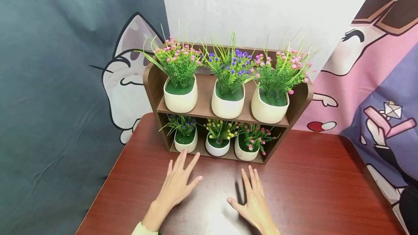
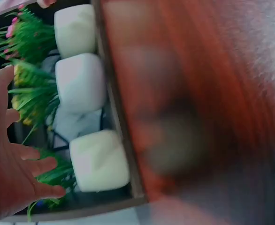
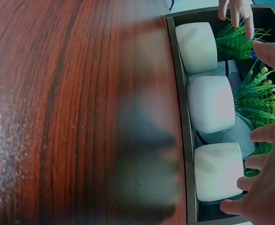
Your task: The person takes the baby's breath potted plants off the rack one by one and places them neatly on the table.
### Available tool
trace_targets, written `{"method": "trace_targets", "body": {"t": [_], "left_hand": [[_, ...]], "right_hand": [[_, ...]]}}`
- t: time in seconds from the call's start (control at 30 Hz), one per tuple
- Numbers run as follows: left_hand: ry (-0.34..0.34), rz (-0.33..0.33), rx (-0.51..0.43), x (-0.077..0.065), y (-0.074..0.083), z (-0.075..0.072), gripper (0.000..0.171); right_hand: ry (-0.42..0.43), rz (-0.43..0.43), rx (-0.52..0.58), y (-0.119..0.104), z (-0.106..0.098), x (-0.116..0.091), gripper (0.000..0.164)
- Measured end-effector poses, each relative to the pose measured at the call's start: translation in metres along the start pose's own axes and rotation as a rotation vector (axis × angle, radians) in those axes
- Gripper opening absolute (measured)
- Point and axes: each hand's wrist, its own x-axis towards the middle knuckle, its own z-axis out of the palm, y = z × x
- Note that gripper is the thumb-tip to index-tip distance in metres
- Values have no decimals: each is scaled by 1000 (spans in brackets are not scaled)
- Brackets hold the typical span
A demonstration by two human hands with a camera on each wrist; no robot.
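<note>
My left hand [image 1: 177, 182] is held over the table with its fingers spread, fingertips just in front of the lower left pot [image 1: 186, 141] of purple flowers. To the right, my right hand [image 1: 254, 204] also has its fingers spread, below the lower right pot [image 1: 246, 149] of pink flowers. Neither hand holds anything. Between them on the lower shelf sits a white pot [image 1: 217, 149] of yellow flowers. In the left wrist view the left hand [image 2: 11, 164] shows beside the pots; the right wrist view has the right hand [image 3: 266, 173] likewise.
A brown two-tier wooden shelf [image 1: 205, 106] stands at the table's back. Its upper tier carries a left pot [image 1: 180, 99] with pink flowers, a middle pot [image 1: 227, 106] with purple ones and a right pot [image 1: 269, 110] with pink ones. Cartoon-printed curtains [image 1: 65, 82] surround the reddish table [image 1: 313, 177].
</note>
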Motion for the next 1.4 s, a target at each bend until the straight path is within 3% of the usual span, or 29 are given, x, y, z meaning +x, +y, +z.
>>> {"method": "trace_targets", "body": {"t": [0.17,0.3,0.47,0.63,0.77,0.83,1.03,1.1,1.2,1.4], "left_hand": [[91,-7,-11,-2,-6,-29,66],[267,13,-43,8,-14,-61,53],[529,20,-123,35,-25,-102,45],[658,-5,-174,70,-33,-133,49],[675,-10,-216,97,-35,-152,56],[646,-11,-226,111,-35,-160,61],[406,-74,-219,147,-35,-185,63],[368,-103,-198,156,-35,-190,57],[414,-107,-149,166,-35,-190,47],[537,-107,-109,170,-37,-178,43]], "right_hand": [[1,-14,-9,1,0,-2,99],[-9,-11,-14,1,0,-2,99],[-18,19,4,-1,0,-2,100],[-22,29,13,-2,2,-5,99],[-11,26,23,-3,3,-6,99],[-1,20,25,-3,3,-6,100],[-23,46,35,-4,3,-7,102],[-32,58,41,-4,3,-7,104],[-34,57,35,-5,3,-6,107],[-22,11,61,-13,2,1,105]]}}
